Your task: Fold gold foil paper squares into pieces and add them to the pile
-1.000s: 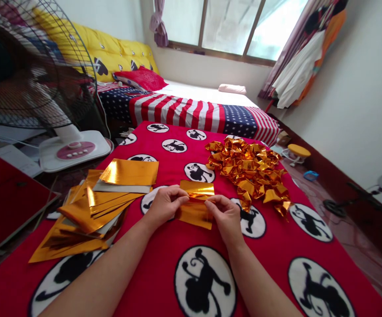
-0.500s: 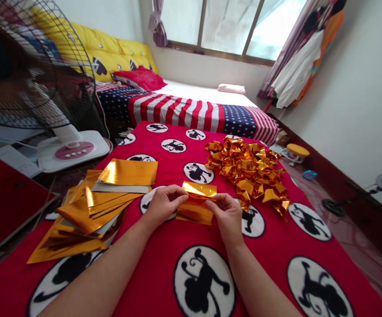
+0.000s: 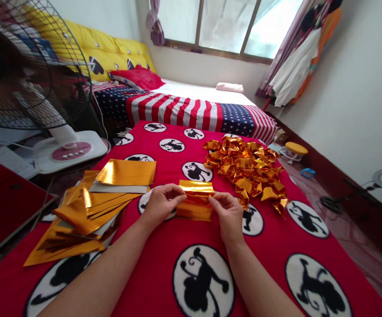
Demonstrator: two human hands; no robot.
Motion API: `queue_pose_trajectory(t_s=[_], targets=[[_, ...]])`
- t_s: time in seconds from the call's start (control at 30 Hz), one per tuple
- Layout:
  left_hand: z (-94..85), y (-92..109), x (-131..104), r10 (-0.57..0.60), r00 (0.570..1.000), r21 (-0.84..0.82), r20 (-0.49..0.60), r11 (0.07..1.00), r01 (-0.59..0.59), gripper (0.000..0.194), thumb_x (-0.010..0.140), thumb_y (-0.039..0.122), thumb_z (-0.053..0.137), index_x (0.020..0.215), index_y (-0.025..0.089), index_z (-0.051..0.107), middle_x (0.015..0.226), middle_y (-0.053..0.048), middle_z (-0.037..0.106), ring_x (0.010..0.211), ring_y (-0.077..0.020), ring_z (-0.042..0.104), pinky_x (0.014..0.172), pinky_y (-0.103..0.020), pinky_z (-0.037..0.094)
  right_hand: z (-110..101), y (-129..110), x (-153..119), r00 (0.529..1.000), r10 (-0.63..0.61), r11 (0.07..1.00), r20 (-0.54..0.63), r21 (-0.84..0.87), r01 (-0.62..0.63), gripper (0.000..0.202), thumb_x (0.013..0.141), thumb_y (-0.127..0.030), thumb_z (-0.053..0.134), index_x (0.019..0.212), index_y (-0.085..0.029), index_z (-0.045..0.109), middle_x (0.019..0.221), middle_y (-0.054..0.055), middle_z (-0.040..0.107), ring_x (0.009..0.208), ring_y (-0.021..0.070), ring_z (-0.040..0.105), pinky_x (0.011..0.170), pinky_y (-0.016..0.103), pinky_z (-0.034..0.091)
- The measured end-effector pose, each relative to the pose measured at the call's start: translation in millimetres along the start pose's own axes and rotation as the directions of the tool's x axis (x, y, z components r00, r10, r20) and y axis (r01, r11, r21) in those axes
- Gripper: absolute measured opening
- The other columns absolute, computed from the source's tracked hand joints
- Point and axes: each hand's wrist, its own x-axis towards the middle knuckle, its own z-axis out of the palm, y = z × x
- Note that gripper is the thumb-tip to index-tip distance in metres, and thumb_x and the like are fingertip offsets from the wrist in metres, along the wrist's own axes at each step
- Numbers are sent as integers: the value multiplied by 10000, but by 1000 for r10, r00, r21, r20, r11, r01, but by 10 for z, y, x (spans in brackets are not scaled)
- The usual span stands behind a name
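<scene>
A sheet of gold foil paper (image 3: 195, 201), partly folded, is pinched at its two sides by my left hand (image 3: 162, 203) and my right hand (image 3: 228, 215), just above the red blanket with black-and-white round pictures (image 3: 164, 259). To the left lies a loose stack of flat gold foil sheets (image 3: 95, 200). Beyond my right hand sits a heap of folded gold foil pieces (image 3: 247, 169).
A standing fan (image 3: 29, 70) with a white base (image 3: 70, 152) stands at the left. A red flat board (image 3: 2, 202) lies at the far left. A bed with a stars-and-stripes cover (image 3: 191, 112) is behind. Floor with a yellow stool (image 3: 295, 149) lies at the right.
Both hands have kept folding the gold sheet: its lower part is drawn up shorter and its top flap now lies flatter between my fingers.
</scene>
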Motion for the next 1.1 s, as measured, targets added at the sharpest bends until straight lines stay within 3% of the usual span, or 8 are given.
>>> queue_pose_trajectory(t_s=[0.3, 0.73, 1.1], targets=[[6, -15, 1, 0, 1000, -41, -14, 999, -1, 209, 673, 269, 769, 796, 150, 649, 713, -4, 671, 648, -109, 623, 620, -188, 493, -8, 17, 7, 999, -31, 999, -35, -39, 30, 203, 674, -299, 790, 732, -177, 639, 695, -14, 644, 644, 122, 577, 635, 244, 458], [-9, 58, -9, -87, 996, -109, -24, 990, 84, 419, 623, 368, 810, 952, 126, 716, 881, -82, 754, 776, -189, 700, 727, -272, 567, -1, -11, 2, 998, -25, 1000, -57, 16, 26, 217, 651, -257, 795, 771, -183, 630, 743, -6, 666, 701, 133, 622, 675, 247, 497], [-22, 34, 5, -100, 993, -156, -61, 984, 90, 432, 545, 372, 857, 881, 132, 730, 861, -87, 758, 777, -202, 711, 751, -289, 578, -10, 1, 13, 996, -13, 999, -88, 43, 17, 278, 634, -230, 809, 838, -196, 624, 785, -9, 682, 728, 126, 641, 700, 244, 512]])
